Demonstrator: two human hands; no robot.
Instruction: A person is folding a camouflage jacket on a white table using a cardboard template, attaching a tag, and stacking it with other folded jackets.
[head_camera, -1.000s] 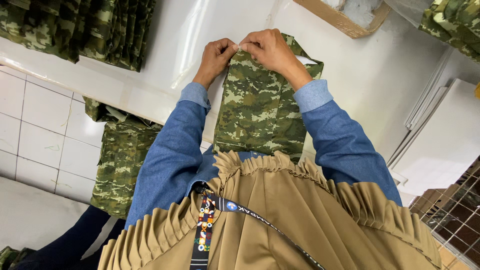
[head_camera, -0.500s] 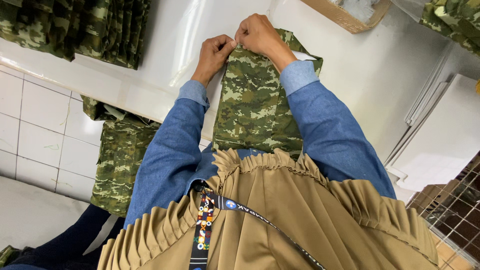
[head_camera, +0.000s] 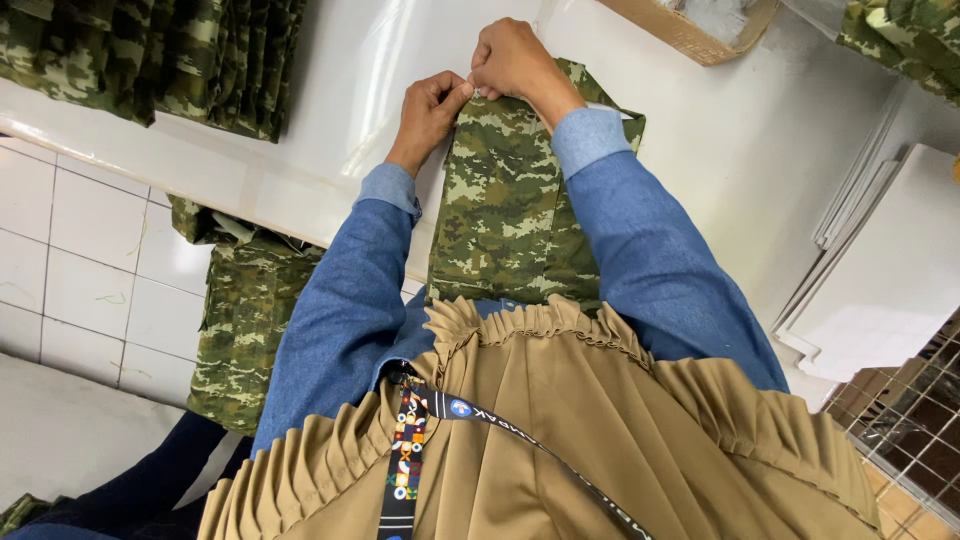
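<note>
Both hands, left hand (head_camera: 430, 108) and right hand (head_camera: 512, 62), pinch the camouflage garment (head_camera: 505, 205)'s far edge.

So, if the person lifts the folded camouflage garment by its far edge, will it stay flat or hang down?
The camouflage garment is probably floppy: it is thin cloth, creased where the left hand and right hand pinch it. It would likely sag and unfold, and seems light.

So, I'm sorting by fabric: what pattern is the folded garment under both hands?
Green-and-tan pixelated camouflage on the folded garment, clearest in the head view.
</note>
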